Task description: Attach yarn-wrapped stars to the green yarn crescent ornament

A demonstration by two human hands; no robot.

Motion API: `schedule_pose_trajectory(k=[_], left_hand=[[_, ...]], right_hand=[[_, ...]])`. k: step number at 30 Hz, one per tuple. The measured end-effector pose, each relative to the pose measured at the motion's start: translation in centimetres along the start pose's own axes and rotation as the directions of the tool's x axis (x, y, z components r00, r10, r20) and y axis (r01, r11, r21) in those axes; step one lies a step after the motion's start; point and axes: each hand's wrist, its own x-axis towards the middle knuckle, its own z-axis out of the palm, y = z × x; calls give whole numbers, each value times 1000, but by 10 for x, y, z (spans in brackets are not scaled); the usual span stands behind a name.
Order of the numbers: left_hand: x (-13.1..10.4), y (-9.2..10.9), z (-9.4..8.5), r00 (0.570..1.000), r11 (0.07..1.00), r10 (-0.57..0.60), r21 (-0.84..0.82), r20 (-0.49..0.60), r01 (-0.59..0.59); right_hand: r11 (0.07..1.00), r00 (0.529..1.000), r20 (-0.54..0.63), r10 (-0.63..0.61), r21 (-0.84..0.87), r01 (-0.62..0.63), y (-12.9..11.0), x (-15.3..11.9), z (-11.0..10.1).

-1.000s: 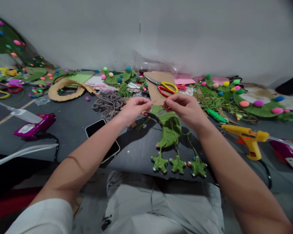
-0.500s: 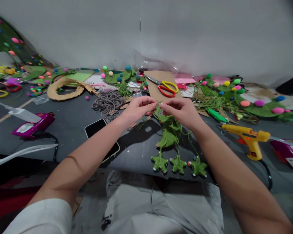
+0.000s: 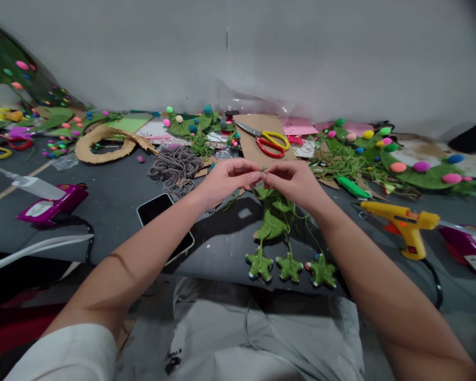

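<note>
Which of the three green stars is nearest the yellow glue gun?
The rightmost star, orange-spotted on its left; the middle star and leftmost star lie farther from the gun.

And here we look from the wearer's head, forward and down, close over both forearms, the dark table [image 3: 115, 206] below, pale wall [image 3: 158, 58] beyond.

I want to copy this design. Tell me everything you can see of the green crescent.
The crescent is wrapped in green yarn, with a brown, cardboard-like tip at its near end. It rests on the table; strands run to three stars nearer the person. The left hand and right hand pinch yarn at its far end, partly hiding it.
</note>
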Motion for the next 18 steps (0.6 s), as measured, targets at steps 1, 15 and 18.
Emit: schedule_pose_trajectory(k=[1,15,18], left_hand=[[-1,0,1,1000,1000,5,24,2,-5],[-4,8,0,998,938,52,341,34,-61],[-4,8,1,999,928,34,371,27,-42]], right_hand=[[1000,1000,-2,0,-13,0,0,0,0],[972,995,76,-65,-223,81,2,-4,0],[961,990,109,-84,-253,109,3,-5,0]])
